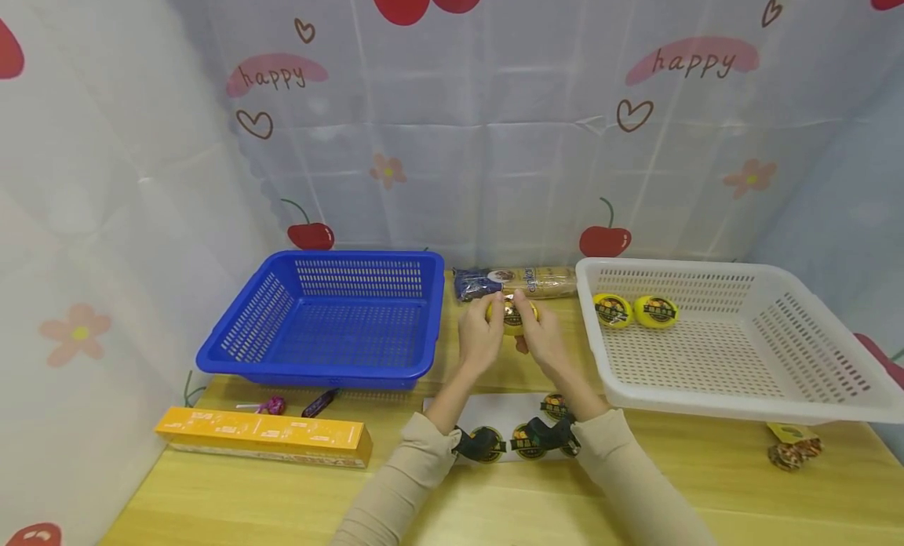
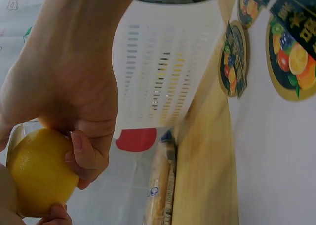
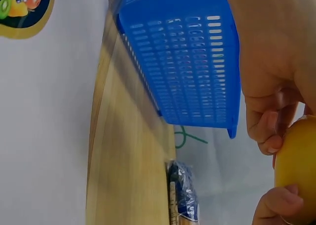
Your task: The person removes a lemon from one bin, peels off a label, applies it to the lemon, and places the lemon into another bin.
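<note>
In the head view, a yellow lemon is held up between both hands above the middle of the table. My left hand grips its left side and my right hand its right side, with both thumbs on a dark round fruit label on the lemon. The lemon's bare yellow skin faces the left wrist view, with curled fingers around it. Beneath the forearms lies a white sheet bearing several dark round fruit labels. Two labelled lemons sit in the white basket on the right.
A blue basket stands on the left. Between the baskets, a long clear-wrapped packet lies at the back. Front left are an orange box, a lollipop and a dark wrapped sweet. Small wrapped items lie front right.
</note>
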